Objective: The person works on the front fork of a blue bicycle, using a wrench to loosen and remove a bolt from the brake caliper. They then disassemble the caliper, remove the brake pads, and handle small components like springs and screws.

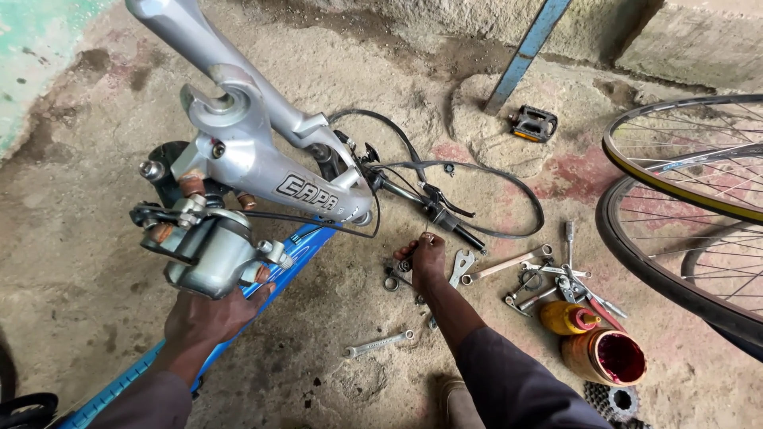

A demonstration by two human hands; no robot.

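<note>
Silver metal fills the left hand (208, 316), which is closed around the lower leg of a bicycle suspension fork (238, 151), held up over the blue frame (298, 246). The right hand (425, 260) reaches down to the concrete floor (95, 238) with its fingers pinched together on a small tool among the spanners (459, 268); what kind of tool cannot be told. Another spanner (379, 343) lies alone nearer the person. Right of the hand lie pliers (592, 298), a yellow oil bottle (566, 318) and an open tub of red grease (608, 357). Handlebar and cables (445, 199) rest beyond, a pedal (533, 123) farther off, wheels (683, 214) at the right.
</note>
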